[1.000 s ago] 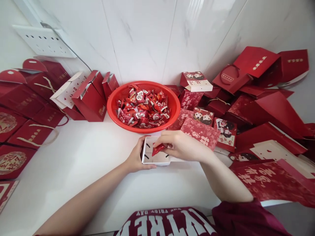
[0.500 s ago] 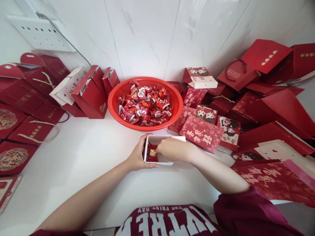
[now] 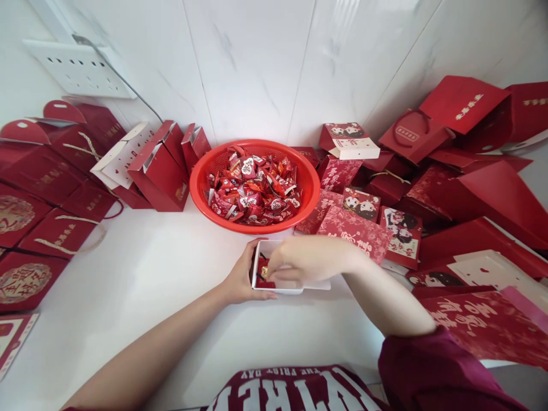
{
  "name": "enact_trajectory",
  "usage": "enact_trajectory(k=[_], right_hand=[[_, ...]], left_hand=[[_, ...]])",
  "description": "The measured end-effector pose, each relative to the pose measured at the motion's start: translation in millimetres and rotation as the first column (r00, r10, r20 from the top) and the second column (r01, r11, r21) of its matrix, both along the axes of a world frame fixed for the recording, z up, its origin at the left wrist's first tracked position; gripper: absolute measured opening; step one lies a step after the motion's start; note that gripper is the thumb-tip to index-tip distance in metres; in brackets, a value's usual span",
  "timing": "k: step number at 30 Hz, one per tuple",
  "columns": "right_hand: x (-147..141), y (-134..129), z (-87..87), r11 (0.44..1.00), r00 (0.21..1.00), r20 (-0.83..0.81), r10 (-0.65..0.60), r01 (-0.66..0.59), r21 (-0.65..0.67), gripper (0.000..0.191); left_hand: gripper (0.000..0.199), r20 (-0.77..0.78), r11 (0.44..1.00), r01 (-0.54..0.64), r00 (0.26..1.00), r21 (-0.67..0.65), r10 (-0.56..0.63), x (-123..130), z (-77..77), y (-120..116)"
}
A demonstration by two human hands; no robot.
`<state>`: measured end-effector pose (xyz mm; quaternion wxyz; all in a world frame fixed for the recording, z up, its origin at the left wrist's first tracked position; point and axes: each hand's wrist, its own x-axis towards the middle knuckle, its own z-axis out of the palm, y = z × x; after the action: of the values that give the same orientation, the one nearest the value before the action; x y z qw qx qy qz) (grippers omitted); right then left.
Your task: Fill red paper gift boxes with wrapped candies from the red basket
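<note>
- Left hand [image 3: 240, 281]: wraps around the left end of the white box [image 3: 290, 291], lower center of the frame; the thumb lies along its lower wall.
- Right hand [image 3: 311, 260]: reaches in from the right, fingers bent downward over the box interior. Whether the fingertips pinch anything cannot be told.
- Red packet with gold decoration [image 3: 264, 273]: lies inside the box, at its left end.
- Key relation: the packet sits just left of and below the right fingertips, which are nearest to it; the box's left wall separates it from the left hand. The right hand covers part of the packet, so its long axis cannot be told.
- White flap [image 3: 319, 285]: extends rightward from the box, beneath the right hand.
- Red basket [image 3: 254, 229]: upper center, directly above the box, holding wrapped sweets [image 3: 252, 197].
- Red cartons [image 3: 162, 171]: upper left, standing beside the basket.
</note>
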<state>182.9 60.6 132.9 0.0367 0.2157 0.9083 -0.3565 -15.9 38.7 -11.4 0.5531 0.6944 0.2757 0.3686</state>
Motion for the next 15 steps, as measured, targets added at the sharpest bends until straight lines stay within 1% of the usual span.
enact_trajectory(k=[1, 2, 3, 4, 6, 8, 10, 12, 15], right_hand=[[2, 6, 8.7, 0.999, 0.994, -0.099, -0.043, 0.041, -0.015, 0.024], [2, 15, 14.7, 0.994, 0.978, -0.179, -0.103, 0.106, 0.002, 0.024], [1, 25, 17.4, 0.981, 0.956, -0.238, -0.172, 0.188, 0.044, 0.024], [-2, 36, 16.4, 0.955, 0.930, -0.276, -0.242, 0.278, 0.099, 0.025], [-12, 62, 5.3, 0.874, 0.876, -0.312, -0.367, 0.440, 0.207, 0.030], [-25, 87, -13.2, 0.805, 0.849, -0.310, -0.428, 0.514, 0.297, 0.035], [-36, 107, -31.7, 0.787, 0.869, -0.254, -0.425, 0.493, 0.371, 0.038], [-44, 118, -45.0, 0.796, 0.900, -0.184, -0.396, 0.436, 0.420, 0.037], [-47, 120, -51.5, 0.813, 0.925, -0.135, -0.354, 0.376, 0.445, 0.037]], left_hand=[[0.104, 0.009, 1.000, 0.003, 1.000, 0.003, -0.003, 0, -0.4, 1], [0.104, 0.019, 1.000, 0.006, 1.000, 0.002, -0.006, 0, -1.0, 1], [0.105, 0.028, 1.000, 0.007, 1.000, -0.001, -0.007, 1, -1.7, 1], [0.105, 0.034, 1.000, 0.006, 0.999, -0.004, -0.006, 1, -2.3, 2], [0.106, 0.036, 1.000, 0.007, 0.999, -0.012, -0.007, 1, -2.7, 2], [0.104, 0.037, 1.000, 0.007, 0.999, -0.015, -0.007, 1, -2.3, 1], [0.103, 0.040, 1.000, -0.001, 0.999, -0.013, 0.002, 0, -1.9, 2], [0.103, 0.045, 1.000, -0.019, 0.999, -0.010, 0.019, 0, -2.2, 2], [0.103, 0.046, 0.999, -0.040, 0.998, -0.008, 0.041, 0, -3.8, 3]])
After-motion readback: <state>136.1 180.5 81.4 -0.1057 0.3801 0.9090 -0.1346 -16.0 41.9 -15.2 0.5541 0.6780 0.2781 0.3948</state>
